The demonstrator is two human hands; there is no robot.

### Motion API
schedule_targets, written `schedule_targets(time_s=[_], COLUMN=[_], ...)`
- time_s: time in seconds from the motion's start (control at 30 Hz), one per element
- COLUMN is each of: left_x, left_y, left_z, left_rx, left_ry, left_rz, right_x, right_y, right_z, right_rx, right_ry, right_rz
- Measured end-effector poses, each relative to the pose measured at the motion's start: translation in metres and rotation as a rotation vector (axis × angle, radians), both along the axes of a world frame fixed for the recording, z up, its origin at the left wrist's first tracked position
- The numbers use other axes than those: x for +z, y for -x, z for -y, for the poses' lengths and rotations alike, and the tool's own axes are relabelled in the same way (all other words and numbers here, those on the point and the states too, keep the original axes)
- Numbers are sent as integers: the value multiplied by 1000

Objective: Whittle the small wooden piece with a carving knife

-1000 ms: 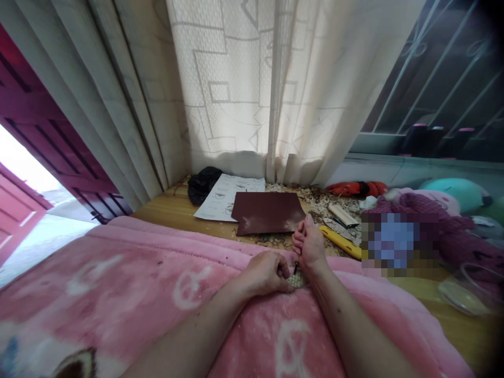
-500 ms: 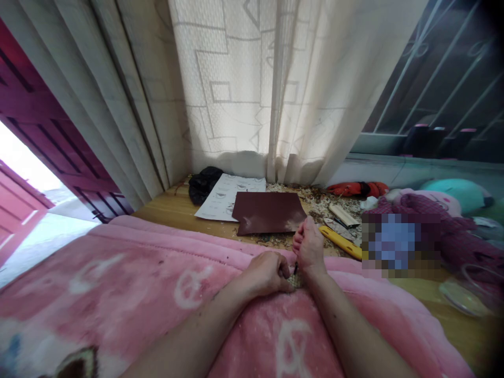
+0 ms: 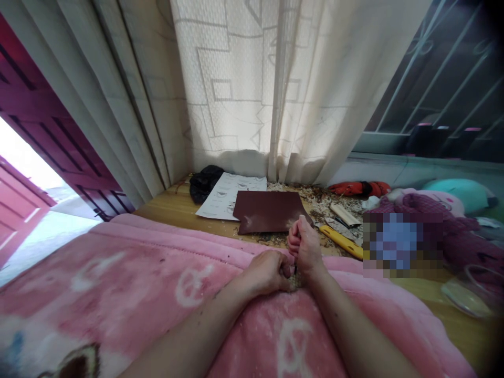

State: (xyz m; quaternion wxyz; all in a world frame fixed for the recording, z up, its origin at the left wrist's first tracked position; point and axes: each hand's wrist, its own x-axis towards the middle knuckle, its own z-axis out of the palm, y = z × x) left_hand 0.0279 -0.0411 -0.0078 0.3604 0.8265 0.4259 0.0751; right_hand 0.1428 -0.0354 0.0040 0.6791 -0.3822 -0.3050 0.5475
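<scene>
My left hand (image 3: 271,272) is closed, its fingers pinching a small pale yellowish piece with a rough, grid-like surface (image 3: 294,282) just above the pink blanket. Beside it, my right hand (image 3: 307,247) is curled in a fist with the thumb uppermost. A short dark tip (image 3: 295,267) shows below that fist, against the pale piece; the rest of whatever the fist grips is hidden. Just beyond the right hand lies a brown sheet (image 3: 270,211). A yellow flat-handled tool (image 3: 340,241) lies to its right.
Shavings (image 3: 315,202) litter the wooden surface. White printed paper (image 3: 232,197) and a black bag (image 3: 205,184) lie at the back left. On the right are a beige block (image 3: 345,216), a red-orange bundle (image 3: 358,188), plush toys (image 3: 459,195) and a clear container (image 3: 468,294).
My right fist has shifted slightly left and its wrist has turned a little. The left hand keeps its pinch on the pale piece, nearly in place.
</scene>
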Motion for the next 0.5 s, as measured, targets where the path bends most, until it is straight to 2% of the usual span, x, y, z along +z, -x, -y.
schedule_targets(time_s=[0.13,0.23,0.37,0.5], left_x=[-1,-2,-2,1], left_y=[0,0,-1,-2], left_z=[0,-1,-1,0], left_rx=[-4,-1,12,31], left_ry=[8,21,28,34], left_rz=[9,7,-2,-41], right_x=[0,0,-1,-5], right_y=[-2,-2,-3,-2], right_z=[1,-1,-5,-6], right_rx=[83,72,-43,-267], right_ry=[-30,-15,52,109], right_rz=[-34,-52,-57,26])
